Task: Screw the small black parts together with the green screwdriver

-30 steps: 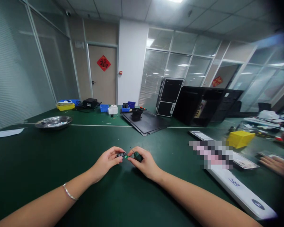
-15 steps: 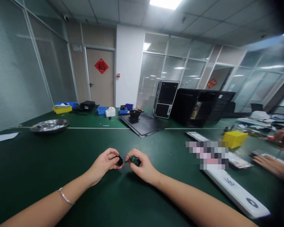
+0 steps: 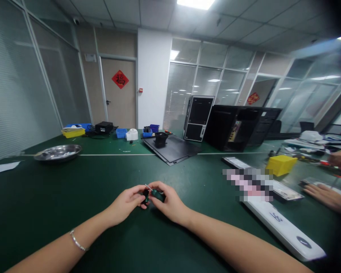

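Both my hands meet just above the green table (image 3: pixel 45 197), near its front edge. My left hand (image 3: pixel 127 203), a bracelet on its wrist, pinches a small black part (image 3: pixel 145 196) between thumb and fingers. My right hand (image 3: pixel 168 201) is closed round a small screwdriver with a green-black handle (image 3: pixel 157 194); its thin metal shaft points up and left. Part and tool touch between my fingertips.
A steel bowl (image 3: pixel 57 152) sits far left. Blue and yellow bins, a white roll (image 3: pixel 132 134), a black panel (image 3: pixel 174 149) and black computer cases (image 3: pixel 238 127) stand behind. At right lie a yellow box (image 3: pixel 281 165), a white bar (image 3: pixel 284 231) and another person's hands (image 3: pixel 325 197).
My hands have drawn closer together and slid slightly nearer to me. The black part was turned in my left fingers, hiding its green piece. The other person's upper hand moved.
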Available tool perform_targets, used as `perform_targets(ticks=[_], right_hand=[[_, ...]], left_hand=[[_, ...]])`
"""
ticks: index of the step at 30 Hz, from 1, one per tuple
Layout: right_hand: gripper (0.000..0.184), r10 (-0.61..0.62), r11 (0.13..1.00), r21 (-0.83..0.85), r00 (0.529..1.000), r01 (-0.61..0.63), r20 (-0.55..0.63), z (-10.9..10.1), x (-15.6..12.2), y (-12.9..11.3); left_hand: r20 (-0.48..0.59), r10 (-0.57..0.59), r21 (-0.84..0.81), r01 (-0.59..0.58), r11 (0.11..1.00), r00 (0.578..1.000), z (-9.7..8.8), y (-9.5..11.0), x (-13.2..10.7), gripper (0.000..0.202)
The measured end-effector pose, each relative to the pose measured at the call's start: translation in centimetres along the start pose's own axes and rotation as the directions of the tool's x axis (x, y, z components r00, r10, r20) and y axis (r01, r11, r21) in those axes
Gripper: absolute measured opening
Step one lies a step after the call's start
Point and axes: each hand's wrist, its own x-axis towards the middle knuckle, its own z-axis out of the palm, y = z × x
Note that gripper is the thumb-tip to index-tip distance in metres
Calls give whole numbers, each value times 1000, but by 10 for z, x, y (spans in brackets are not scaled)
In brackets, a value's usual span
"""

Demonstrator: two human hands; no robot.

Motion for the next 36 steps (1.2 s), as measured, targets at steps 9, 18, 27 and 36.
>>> perform_targets(ticks=[9,18,27,36], right_hand=[[18,45,999,13,998,-44,-35,4,1,0],[13,-3,994,-108,998,-4,-61,4,4,-2],[15,92,988,-121,995,-96,-40,10,3,7],[22,152,988,-14,988,-153,-23,13,3,3]], left_hand=[[27,-7,-71,9,997,1000,0,-6,2,50],[-28,-58,-65,56,996,998,2,-4,-1,55],[-107,-55,-15,54,998,993,6,-7,0,48],[-92,48,189,-30,981,995,11,-1,-4,36]])
